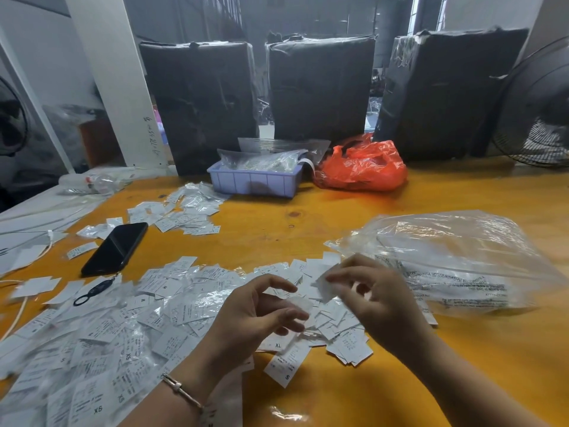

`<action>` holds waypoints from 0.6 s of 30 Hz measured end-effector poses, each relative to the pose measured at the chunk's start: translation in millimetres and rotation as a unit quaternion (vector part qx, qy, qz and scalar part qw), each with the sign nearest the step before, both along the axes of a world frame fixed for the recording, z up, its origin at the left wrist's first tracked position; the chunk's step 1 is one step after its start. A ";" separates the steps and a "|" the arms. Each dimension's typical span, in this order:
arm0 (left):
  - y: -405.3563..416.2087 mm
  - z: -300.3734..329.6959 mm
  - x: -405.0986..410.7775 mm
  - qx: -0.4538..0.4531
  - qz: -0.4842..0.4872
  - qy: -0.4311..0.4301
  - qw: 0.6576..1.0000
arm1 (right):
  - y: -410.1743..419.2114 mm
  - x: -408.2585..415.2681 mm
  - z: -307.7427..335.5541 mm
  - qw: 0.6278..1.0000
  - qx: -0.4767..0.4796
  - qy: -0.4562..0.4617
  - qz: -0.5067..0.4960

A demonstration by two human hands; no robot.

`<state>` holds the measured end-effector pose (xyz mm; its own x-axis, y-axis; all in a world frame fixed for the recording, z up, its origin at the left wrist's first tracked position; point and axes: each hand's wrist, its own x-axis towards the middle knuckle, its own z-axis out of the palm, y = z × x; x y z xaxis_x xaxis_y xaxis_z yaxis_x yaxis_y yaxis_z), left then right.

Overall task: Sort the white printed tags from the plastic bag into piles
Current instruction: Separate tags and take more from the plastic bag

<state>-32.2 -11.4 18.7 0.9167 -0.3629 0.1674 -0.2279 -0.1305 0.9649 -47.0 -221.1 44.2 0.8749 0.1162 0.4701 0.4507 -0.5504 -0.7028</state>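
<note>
White printed tags [129, 331], many in clear sleeves, lie heaped across the near left of the orange table; a second spread of tags [184, 211] lies farther back. The large clear plastic bag [455, 260] lies on the right. My right hand [378, 297] hovers above the heap beside the bag's mouth and pinches a blurred white tag [324, 283] between thumb and fingers. My left hand [258, 315] floats over the heap with curled fingers around a small translucent tag [300, 305]. Tags marked XL, S and XS show near my wrists.
A black phone [115, 248] and a black ring strap [92, 292] lie left of the heap. At the back stand a lilac tray [252, 181] of bagged tags, a red plastic bag [360, 167], three black wrapped boxes [320, 87] and a fan [542, 112].
</note>
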 end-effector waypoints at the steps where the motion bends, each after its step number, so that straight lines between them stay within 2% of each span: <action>1: -0.4 0.0 -0.4 -0.004 -0.001 -0.002 1.000 | 3.9 -1.5 -0.9 0.999 -0.028 0.031 0.028; 4: -0.6 0.3 -1.0 0.007 -0.011 -0.011 1.000 | 10.9 -1.8 -6.6 0.993 -0.065 0.065 0.075; 8: -0.6 1.1 -1.3 0.018 -0.032 -0.002 0.999 | 9.5 1.2 -7.5 0.996 -0.034 0.033 0.072; 14: 2.3 -1.3 -0.7 0.078 -0.016 -0.051 0.996 | 6.2 -0.2 -3.3 0.993 -0.090 0.006 0.072; 16: 3.1 -0.4 -0.6 0.069 -0.011 -0.044 0.997 | 2.7 -1.2 1.7 0.996 -0.045 -0.027 0.070; 18: 3.7 0.5 -0.7 0.054 -0.008 -0.039 0.998 | -3.9 -2.4 7.3 0.995 0.050 -0.066 0.049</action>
<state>-32.9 -7.8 19.2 0.8961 -0.3972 0.1979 -0.3051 -0.2276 0.9247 -49.5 -225.0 51.5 0.7914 0.1451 0.5939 0.5911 -0.4298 -0.6826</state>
